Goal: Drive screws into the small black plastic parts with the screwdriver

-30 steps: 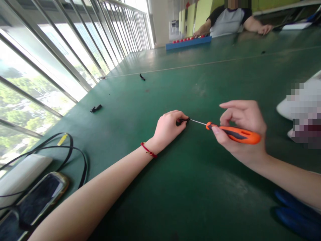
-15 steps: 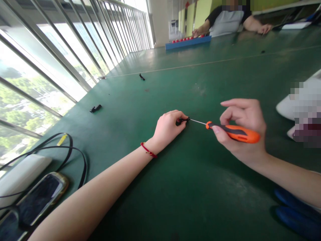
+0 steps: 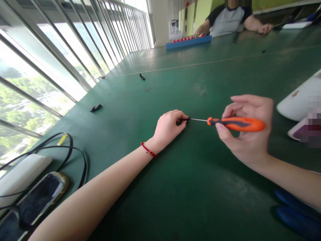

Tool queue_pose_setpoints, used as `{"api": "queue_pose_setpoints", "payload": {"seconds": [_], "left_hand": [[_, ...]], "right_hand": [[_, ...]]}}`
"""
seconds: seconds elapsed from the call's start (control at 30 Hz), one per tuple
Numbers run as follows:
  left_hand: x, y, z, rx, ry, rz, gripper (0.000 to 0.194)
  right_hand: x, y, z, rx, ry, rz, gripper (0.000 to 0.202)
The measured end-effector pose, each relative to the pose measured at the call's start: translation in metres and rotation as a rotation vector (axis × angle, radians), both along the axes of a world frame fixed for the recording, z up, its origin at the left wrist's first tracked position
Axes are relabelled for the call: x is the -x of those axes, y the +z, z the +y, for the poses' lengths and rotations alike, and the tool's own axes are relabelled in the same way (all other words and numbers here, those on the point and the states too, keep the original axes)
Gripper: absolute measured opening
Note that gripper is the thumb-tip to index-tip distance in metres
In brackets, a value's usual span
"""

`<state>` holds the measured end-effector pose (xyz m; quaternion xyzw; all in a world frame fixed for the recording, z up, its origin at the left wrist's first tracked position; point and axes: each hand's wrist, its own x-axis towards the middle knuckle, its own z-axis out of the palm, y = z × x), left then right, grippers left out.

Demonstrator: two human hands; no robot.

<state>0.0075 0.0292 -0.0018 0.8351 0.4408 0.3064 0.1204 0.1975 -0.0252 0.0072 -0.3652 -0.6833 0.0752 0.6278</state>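
Lining the screwdriver (image 3: 247, 124) up straight with the small black part (image 3: 185, 119) steadied its tip there, as your left hand (image 3: 167, 130) pinched that part by the green table (image 3: 175, 190) and your right hand's (image 3: 250, 147) thumb and fingers gripped the handle.

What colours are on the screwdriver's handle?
The screwdriver handle is bright orange with dark grey parts; it shows best in the head view.

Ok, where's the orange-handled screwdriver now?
Right of centre in the head view, the screwdriver is in the right hand, its tip at the small black part in the left hand.
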Motion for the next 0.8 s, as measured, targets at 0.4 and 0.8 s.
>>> {"api": "queue_pose_setpoints", "payload": {"seconds": [0.4, 0.8], "left_hand": [[0.000, -0.001, 0.001, 0.005, 0.007, -0.001, 0.016], [0.000, -0.001, 0.000, -0.002, 0.010, -0.012, 0.015]], "right_hand": [[0.003, 0.005, -0.009, 0.050, -0.043, -0.121, 0.022], [0.002, 0.006, -0.012, 0.132, -0.013, -0.191, 0.011]]}}
